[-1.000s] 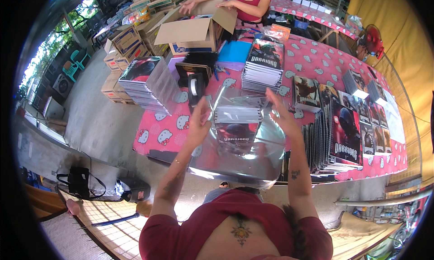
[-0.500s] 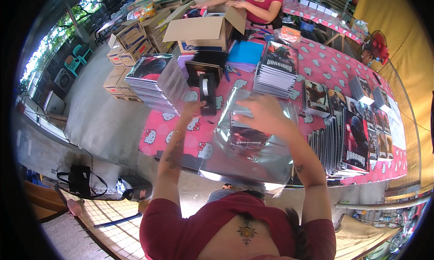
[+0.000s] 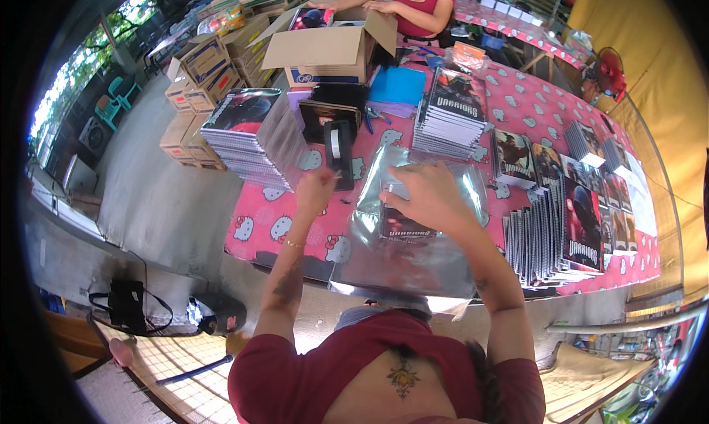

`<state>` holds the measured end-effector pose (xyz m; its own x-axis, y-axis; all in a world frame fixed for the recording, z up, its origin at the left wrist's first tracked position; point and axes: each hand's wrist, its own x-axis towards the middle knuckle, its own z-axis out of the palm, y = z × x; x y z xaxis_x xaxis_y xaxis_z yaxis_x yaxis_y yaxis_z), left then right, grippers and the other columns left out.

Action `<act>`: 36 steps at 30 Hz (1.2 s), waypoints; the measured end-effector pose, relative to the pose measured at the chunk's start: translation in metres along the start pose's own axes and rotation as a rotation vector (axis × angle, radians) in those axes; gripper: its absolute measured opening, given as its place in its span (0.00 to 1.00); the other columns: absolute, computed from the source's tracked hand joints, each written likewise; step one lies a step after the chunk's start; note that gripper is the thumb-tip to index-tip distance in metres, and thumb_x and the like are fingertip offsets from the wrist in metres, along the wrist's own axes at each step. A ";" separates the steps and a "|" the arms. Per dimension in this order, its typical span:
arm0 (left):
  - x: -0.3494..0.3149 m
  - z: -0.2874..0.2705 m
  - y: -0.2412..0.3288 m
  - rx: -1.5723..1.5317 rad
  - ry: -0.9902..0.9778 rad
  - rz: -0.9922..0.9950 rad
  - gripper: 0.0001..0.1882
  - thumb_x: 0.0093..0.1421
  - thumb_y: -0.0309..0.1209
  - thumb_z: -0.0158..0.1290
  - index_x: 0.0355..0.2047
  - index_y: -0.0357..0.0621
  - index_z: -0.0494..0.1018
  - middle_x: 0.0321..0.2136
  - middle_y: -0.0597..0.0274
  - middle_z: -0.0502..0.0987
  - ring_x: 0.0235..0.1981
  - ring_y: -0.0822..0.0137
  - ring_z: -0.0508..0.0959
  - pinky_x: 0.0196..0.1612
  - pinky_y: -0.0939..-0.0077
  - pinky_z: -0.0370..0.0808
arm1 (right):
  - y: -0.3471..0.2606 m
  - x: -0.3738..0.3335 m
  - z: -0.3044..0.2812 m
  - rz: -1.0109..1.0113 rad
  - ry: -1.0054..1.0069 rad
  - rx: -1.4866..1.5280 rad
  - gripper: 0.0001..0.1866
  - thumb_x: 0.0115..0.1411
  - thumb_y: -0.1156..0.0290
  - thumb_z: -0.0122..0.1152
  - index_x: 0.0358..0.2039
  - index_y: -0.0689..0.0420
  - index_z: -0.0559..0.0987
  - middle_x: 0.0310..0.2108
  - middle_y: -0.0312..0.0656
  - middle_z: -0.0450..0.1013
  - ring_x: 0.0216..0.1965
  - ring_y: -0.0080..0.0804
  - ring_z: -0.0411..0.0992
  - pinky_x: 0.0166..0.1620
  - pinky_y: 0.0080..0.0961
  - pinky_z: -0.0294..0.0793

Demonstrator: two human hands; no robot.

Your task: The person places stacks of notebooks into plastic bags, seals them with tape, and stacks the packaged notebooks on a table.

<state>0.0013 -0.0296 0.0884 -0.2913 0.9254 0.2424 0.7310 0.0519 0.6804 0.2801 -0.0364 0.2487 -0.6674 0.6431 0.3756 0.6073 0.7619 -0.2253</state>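
A black tape dispenser [image 3: 340, 147] with a pale roll stands on the pink table. At its near end is my left hand [image 3: 316, 191], fingers pinched together; whatever they hold is too small to make out. In front of me a dark-covered notebook [image 3: 408, 223] lies under a clear plastic sheet [image 3: 369, 265] that reaches the table's near edge. My right hand [image 3: 432, 191] rests over the notebook and plastic, fingers stretched out, hiding part of the cover. Left of the dispenser rises a tall stack of spiral notebooks [image 3: 247, 140].
Another notebook stack [image 3: 452, 114] stands beyond my right hand, with rows of spiral notebooks [image 3: 543, 236] at the right. Behind the dispenser are a dark upright holder [image 3: 332, 114], a blue folder [image 3: 397, 86] and an open carton [image 3: 317, 51]. A co-worker [image 3: 421, 11] reaches into the carton.
My left hand has drawn slightly toward me at the dispenser's near end, its fingers now pinched. My right hand stays on the plastic. A notebook shows higher in the co-worker's carton.
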 end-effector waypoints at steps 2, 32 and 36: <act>-0.002 -0.022 0.054 -0.665 -0.258 0.159 0.12 0.58 0.30 0.59 0.43 0.43 0.78 0.30 0.64 0.81 0.31 0.67 0.80 0.36 0.71 0.75 | -0.003 -0.001 0.003 0.035 -0.034 0.007 0.25 0.56 0.51 0.62 0.47 0.57 0.81 0.36 0.48 0.80 0.37 0.47 0.78 0.44 0.43 0.71; 0.007 0.059 0.161 -0.026 -0.131 0.754 0.32 0.46 0.41 0.70 0.53 0.62 0.74 0.66 0.42 0.53 0.66 0.41 0.53 0.63 0.40 0.50 | 0.099 -0.096 0.059 -0.094 -0.108 0.199 0.27 0.54 0.52 0.68 0.56 0.39 0.77 0.72 0.47 0.45 0.71 0.49 0.49 0.68 0.64 0.43; 0.012 0.042 0.167 -0.315 -0.113 0.324 0.36 0.52 0.51 0.65 0.56 0.45 0.70 0.53 0.42 0.70 0.54 0.53 0.71 0.55 0.59 0.66 | 0.092 -0.079 0.036 -0.043 0.049 0.314 0.22 0.64 0.54 0.57 0.57 0.46 0.76 0.70 0.51 0.52 0.69 0.45 0.55 0.67 0.58 0.50</act>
<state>0.1462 0.0060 0.1756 0.0030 0.9113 0.4117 0.5447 -0.3468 0.7636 0.3729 -0.0141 0.1659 -0.6633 0.6111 0.4320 0.4113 0.7799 -0.4718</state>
